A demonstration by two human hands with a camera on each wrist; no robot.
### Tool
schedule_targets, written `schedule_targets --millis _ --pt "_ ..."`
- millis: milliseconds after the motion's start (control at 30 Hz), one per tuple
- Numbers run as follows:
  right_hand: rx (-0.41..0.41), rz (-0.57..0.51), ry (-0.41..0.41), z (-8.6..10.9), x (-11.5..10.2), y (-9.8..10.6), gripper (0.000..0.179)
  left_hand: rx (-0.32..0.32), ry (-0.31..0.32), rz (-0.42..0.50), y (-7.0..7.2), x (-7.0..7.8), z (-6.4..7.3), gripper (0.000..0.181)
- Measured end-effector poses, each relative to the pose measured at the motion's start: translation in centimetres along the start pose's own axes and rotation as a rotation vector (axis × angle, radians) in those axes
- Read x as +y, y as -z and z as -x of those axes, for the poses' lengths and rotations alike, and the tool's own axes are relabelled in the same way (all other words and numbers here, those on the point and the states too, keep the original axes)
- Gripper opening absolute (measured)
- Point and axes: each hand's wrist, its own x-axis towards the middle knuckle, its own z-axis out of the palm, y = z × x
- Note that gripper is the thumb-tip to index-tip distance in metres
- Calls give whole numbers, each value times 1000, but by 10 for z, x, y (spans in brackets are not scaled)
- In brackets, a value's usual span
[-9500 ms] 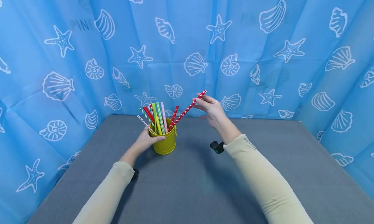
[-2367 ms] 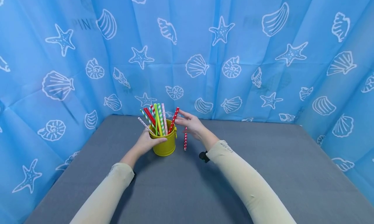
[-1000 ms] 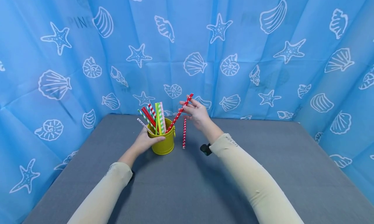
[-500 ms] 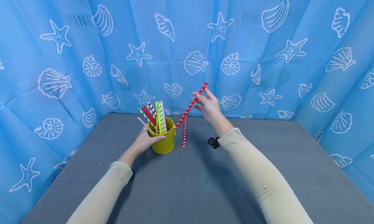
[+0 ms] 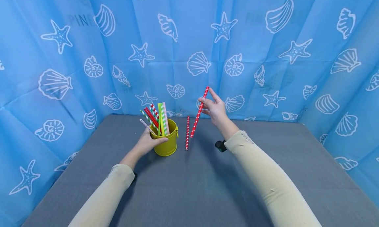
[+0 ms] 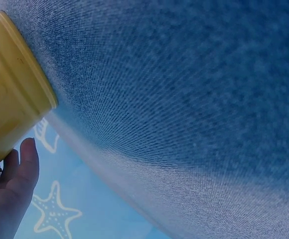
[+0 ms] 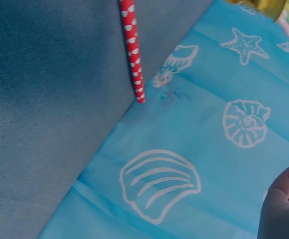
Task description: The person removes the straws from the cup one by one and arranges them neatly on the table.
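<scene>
So the right hand [image 5: 216,111] is up over the counter [image 5: 192,190] with its fingers pinching a red dotted straw [image 5: 199,114] near the upper part. That straw tilts, top end leaning right, bottom end pointing down. Another red straw with white dots [image 5: 187,135] lies on the counter just left of that low end, so those two are pretty tight from this angle. Its far tip comes right about to the back edge, and the right wrist view shows the same thing. Left hand [image 5: 145,143] has a yellow bucket [image 5: 165,148] wrapped from the left, thumb along the front below the rim; most of its fingers are tucked out of sight behind in the head view. A bunch of mixed straws [image 5: 161,120] (striped, red, yellow, green, pink) leans toward the bucket's left and back, which leaves a gap at the right of the opening. The lying straw sits close to the bucket, but apart from it.

As for room, grey counter stretches well past the right arm and also toward the person. It's a matte, cloth-like grey top with soft arm shadows. Blue curtain [image 5: 183,36] with white shells and starfish runs along the back and both sides, right up at the back edge.
</scene>
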Motion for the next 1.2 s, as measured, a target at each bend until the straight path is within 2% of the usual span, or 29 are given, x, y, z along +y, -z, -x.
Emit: schedule_targets --millis 167,433,633,800,1000,1200 --pt "3 19 12 -2 5 4 57 -1 16 9 0 0 0 100" --pt "34 298 -12 -5 19 12 52 2 7 6 1 1 2 99" --pt "20 376 -47 -8 34 21 53 -4 -31 19 1 1 0 94" --pt "0 436 -59 -11 49 31 52 -7 -28 18 2 0 0 95" --pt "75 437 -137 -17 67 39 50 6 21 -8 2 -1 1 103" --pt "138 423 -201 -21 79 39 49 4 7 0 0 -1 1 101"
